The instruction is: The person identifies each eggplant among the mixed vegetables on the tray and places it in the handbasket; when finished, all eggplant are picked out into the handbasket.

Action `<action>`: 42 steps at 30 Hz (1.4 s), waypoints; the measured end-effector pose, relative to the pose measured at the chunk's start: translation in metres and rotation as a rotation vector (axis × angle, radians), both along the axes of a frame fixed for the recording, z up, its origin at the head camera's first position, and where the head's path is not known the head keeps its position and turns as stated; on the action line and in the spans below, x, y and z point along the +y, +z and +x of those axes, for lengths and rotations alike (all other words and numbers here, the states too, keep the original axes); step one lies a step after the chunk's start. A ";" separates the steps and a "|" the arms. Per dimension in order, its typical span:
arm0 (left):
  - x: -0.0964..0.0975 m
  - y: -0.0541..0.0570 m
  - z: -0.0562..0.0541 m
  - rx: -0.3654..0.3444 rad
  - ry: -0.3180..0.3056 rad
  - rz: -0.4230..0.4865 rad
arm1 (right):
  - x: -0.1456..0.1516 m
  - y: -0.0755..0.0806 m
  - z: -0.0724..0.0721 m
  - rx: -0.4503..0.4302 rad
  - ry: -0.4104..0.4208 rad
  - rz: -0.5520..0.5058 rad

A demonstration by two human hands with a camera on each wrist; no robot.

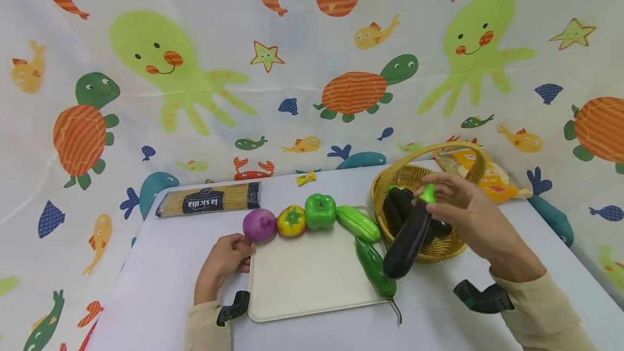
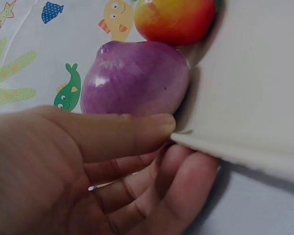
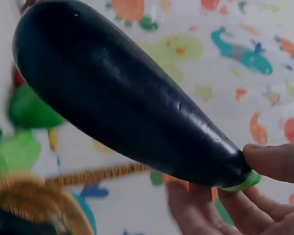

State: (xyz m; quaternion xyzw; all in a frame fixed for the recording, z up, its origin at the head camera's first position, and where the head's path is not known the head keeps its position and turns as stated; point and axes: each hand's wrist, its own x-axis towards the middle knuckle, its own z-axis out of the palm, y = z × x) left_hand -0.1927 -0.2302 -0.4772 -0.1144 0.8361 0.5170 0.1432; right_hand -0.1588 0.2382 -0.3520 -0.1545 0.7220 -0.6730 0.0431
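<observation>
My right hand (image 1: 463,213) pinches a dark purple eggplant (image 1: 408,242) by its green stem end, so the fruit hangs tilted at the near left side of a wicker basket (image 1: 441,251). More dark eggplants (image 1: 397,207) lie in the basket. With thumb above and fingers below, my left hand (image 2: 122,161) pinches the left edge of a cream tray (image 1: 307,280), close beside a purple onion (image 2: 134,81). Along the tray's back stand a yellow-red tomato (image 1: 291,221), a green bell pepper (image 1: 320,211) and a cucumber (image 1: 359,223). A long green chili pepper (image 1: 374,268) lies along its right edge.
A pack of spaghetti (image 1: 209,199) lies at the table's back left. Near the back edge is a small yellow packet (image 1: 306,179). Behind the basket rests an orange-and-yellow food bag (image 1: 492,177). The basket's tall handle (image 1: 407,158) arches up near my right hand. A printed cloth hangs behind the table.
</observation>
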 end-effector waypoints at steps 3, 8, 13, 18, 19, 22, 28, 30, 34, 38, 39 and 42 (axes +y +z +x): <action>-0.003 -0.001 0.001 -0.007 0.006 -0.011 | 0.016 0.002 -0.022 -0.034 -0.064 0.101; -0.005 -0.002 0.002 -0.012 0.016 -0.004 | 0.027 0.006 -0.061 -0.106 -0.126 0.393; -0.003 -0.002 0.003 -0.014 0.024 0.013 | 0.031 0.011 -0.091 -0.210 -0.091 0.563; -0.003 -0.001 0.002 -0.007 0.019 -0.001 | 0.028 0.009 -0.109 -0.270 -0.019 0.672; -0.003 -0.001 0.002 -0.008 0.016 0.000 | 0.028 0.007 -0.113 -0.266 -0.003 0.686; -0.004 -0.001 0.002 -0.014 0.012 -0.003 | 0.028 0.001 -0.123 -0.256 0.036 0.721; -0.005 -0.002 0.002 -0.015 0.020 0.000 | 0.029 -0.018 -0.144 -0.294 0.109 0.717; -0.004 -0.003 0.002 -0.012 0.024 0.015 | 0.029 -0.024 -0.149 -0.305 0.135 0.697; -0.002 -0.004 0.002 0.002 0.021 0.024 | 0.030 -0.032 -0.155 -0.365 0.190 0.650; -0.001 -0.003 0.001 0.011 0.017 0.004 | 0.029 -0.035 -0.159 -0.412 0.211 0.647; -0.001 -0.003 0.001 0.010 0.021 0.004 | 0.029 -0.035 -0.160 -0.415 0.206 0.657; 0.000 -0.003 0.000 0.008 0.019 0.009 | 0.029 -0.035 -0.163 -0.430 0.191 0.686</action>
